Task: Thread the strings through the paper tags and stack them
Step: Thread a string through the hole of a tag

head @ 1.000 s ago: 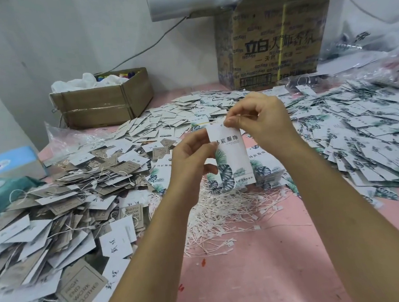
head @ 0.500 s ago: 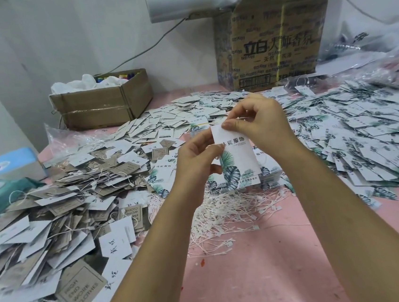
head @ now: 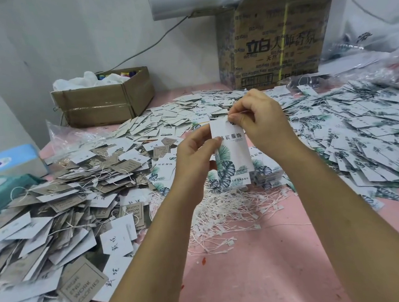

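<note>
Head-worn view, downward over table [head: 268,279]

Both bare forearms reach forward and converge above the middle of the pink desk [head: 268,274]. The left hand [head: 194,157] pinches the left edge of an upright white paper tag with green leaf print [head: 235,158] between thumb and curled fingers. The right hand [head: 260,122], slightly higher, fingers curled, pinches the tag's top edge.

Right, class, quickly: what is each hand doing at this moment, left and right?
Left hand: grips the leaf-print tag by its left edge.
Right hand: pinches a thin white string at the tag's top.
</note>
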